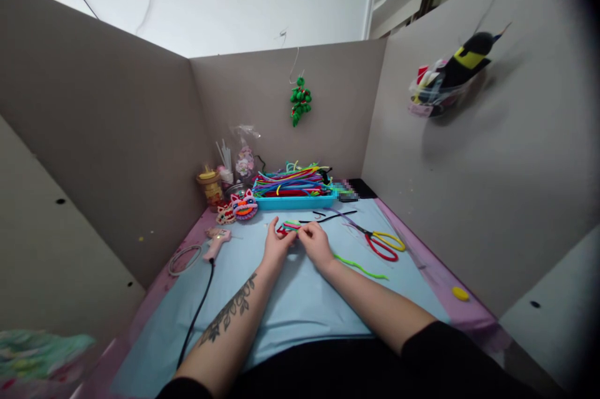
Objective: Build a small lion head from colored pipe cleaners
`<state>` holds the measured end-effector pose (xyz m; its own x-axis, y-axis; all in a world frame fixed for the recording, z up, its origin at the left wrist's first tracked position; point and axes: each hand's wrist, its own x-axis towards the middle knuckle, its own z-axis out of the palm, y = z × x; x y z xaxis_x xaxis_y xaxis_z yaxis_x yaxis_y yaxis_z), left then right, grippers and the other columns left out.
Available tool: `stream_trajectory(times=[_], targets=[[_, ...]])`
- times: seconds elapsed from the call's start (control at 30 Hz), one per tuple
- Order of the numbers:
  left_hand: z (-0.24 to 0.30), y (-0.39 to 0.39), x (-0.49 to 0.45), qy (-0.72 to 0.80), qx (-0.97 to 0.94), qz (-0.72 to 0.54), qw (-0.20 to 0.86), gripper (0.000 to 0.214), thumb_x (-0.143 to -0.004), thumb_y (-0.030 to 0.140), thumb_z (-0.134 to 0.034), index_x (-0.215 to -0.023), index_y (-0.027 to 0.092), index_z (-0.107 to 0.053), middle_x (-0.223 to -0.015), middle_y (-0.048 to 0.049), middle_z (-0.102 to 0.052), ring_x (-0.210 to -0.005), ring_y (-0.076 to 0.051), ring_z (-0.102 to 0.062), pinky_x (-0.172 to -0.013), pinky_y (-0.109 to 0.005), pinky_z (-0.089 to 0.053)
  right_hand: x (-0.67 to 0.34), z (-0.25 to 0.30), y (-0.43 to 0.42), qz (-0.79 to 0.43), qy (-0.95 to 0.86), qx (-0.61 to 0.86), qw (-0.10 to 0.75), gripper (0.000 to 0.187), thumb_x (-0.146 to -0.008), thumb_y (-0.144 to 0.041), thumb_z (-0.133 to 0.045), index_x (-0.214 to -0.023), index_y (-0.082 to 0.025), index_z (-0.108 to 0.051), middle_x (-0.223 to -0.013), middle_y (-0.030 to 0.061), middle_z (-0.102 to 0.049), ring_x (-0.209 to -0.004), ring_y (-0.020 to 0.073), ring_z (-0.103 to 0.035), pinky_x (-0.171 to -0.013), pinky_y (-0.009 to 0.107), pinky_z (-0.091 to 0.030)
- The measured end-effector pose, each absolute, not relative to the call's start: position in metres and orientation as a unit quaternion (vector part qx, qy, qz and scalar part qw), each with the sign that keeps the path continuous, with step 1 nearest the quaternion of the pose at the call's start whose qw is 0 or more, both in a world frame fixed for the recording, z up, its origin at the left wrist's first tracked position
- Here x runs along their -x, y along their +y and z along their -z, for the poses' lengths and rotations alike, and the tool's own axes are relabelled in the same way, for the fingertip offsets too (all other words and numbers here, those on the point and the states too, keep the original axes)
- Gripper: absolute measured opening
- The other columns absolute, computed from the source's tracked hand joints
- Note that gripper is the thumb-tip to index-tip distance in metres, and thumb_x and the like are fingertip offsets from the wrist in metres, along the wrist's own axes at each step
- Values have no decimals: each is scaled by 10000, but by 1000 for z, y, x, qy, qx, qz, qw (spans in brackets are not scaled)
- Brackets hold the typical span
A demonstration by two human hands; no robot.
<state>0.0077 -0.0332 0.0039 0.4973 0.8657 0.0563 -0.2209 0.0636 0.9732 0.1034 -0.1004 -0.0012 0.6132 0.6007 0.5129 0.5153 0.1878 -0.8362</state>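
Between my hands, low over the light blue cloth, is a small colourful pipe-cleaner piece with red, green and pink in it. My left hand holds it, thumb raised and fingers curled beneath. My right hand pinches at its right side, fingertips closed together; what exactly they grip is too small to make out. A bright green pipe cleaner lies by my right wrist. Beyond the right hand are a black pipe cleaner and scissors with one red and one yellow handle.
A blue tray heaped with pipe cleaners stands at the back. Left of it are finished animal-face pieces and a jar. A pink glue gun with a black cord lies at left. Grey partitions enclose the table.
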Motion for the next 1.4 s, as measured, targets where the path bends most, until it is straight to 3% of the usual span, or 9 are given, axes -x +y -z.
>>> stream_trajectory(times=[0.2,0.43,0.67,0.8,1.0,1.4], targets=[[-7,-34,-5,307,-547,-401,668,946,-585,348,-759,-1358,121,-264,-565,56,-544,-514,-106,-557,-516,-204,-438,-102,0,-102,-24,-458,625,631,170,-748,-229,-500,-594,-187,-560,-698,13,-513,-699,152,-502,-659,268,-405],[-7,-34,-5,312,-559,-415,647,908,-553,241,-766,-1326,112,-308,-581,37,-578,-475,-83,-509,-493,-187,-408,-103,1,-102,-18,-476,620,623,142,-731,-187,-509,-601,-185,-565,-705,7,-499,-697,148,-503,-650,267,-402],[-6,-32,-5,307,-563,-435,633,820,-582,250,-738,-1287,124,-338,-608,28,-597,-480,-90,-520,-505,-192,-387,-103,1,-104,-37,-481,632,607,127,-750,-210,-523,-650,-188,-597,-734,19,-527,-672,147,-512,-622,269,-421],[-6,-31,-4,312,-568,-445,618,745,-611,236,-708,-1257,133,-350,-626,22,-606,-510,-97,-542,-543,-203,-403,-105,4,-104,-33,-491,644,586,78,-747,-207,-539,-728,-188,-613,-802,34,-532,-697,152,-521,-644,279,-443],[2,-27,-5,299,-592,-459,591,626,-638,234,-680,-1176,157,-369,-652,17,-616,-563,-112,-571,-587,-217,-421,-106,8,-104,5,-526,655,542,84,-768,-204,-539,-690,-200,-572,-785,24,-514,-748,166,-533,-715,302,-449],[-5,-30,-3,316,-613,-478,545,522,-622,221,-671,-1059,183,-388,-602,39,-602,-525,-112,-566,-539,-203,-414,-107,4,-107,25,-562,653,506,97,-800,-191,-501,-736,-206,-573,-842,36,-533,-811,176,-547,-763,308,-443]])
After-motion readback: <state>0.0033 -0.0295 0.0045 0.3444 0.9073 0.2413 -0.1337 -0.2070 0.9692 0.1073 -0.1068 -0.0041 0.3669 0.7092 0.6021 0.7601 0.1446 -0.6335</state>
